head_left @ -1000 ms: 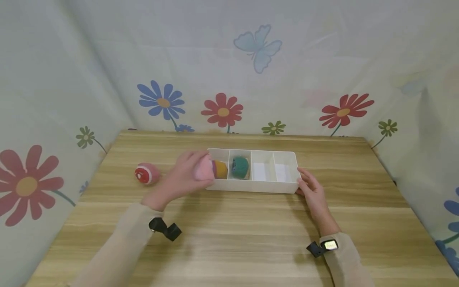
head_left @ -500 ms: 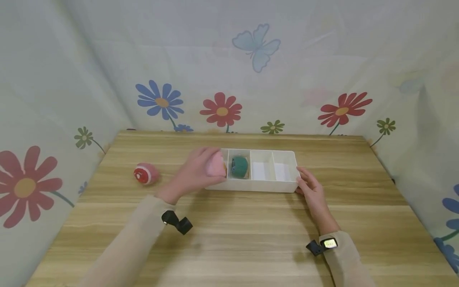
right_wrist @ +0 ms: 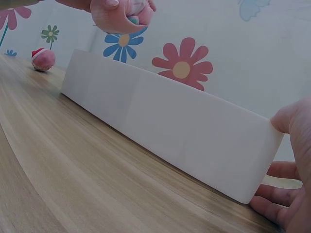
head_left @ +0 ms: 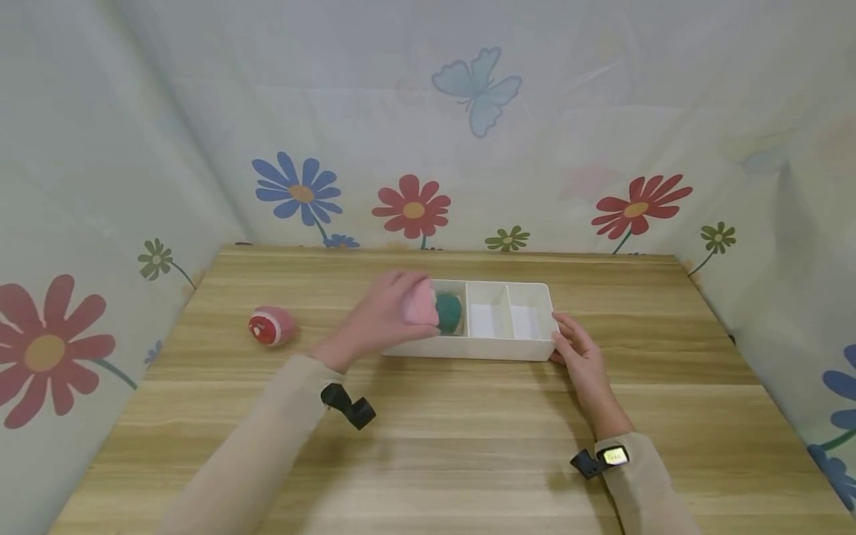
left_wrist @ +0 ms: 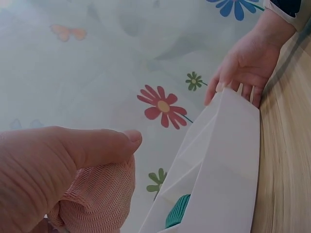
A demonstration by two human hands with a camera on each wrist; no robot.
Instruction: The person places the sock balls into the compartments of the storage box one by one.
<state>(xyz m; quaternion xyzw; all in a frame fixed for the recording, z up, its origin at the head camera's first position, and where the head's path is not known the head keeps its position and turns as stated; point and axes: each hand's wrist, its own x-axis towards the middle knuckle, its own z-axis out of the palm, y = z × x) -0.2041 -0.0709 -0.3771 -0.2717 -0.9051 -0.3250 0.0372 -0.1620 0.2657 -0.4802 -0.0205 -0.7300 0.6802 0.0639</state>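
Note:
My left hand [head_left: 374,318] grips a pink ribbed bundle, seemingly a rolled-up sock [head_left: 421,303], between thumb and fingers. It is above the left part of a white divided box [head_left: 488,349]. In the left wrist view the thumb lies over the sock's ribbed knit [left_wrist: 102,199]; the right wrist view shows the sock [right_wrist: 114,17] raised over the box's rim. A teal rolled sock [head_left: 449,313] sits in the second compartment, partly covered by the pink one. The leftmost compartment is hidden behind my hand. My right hand [head_left: 588,368] holds the box's right end, thumb at the front corner.
A pink and red rolled sock [head_left: 272,326] with white trim lies on the wooden table [head_left: 468,446], left of the box. The box's two right compartments show bare white floors. A flower-printed curtain [head_left: 568,111] hangs behind the table.
My left hand has moved rightward with the pink sock, from the box's left end to beside the teal sock. The orange sock in the leftmost compartment is now covered. My right hand stays put.

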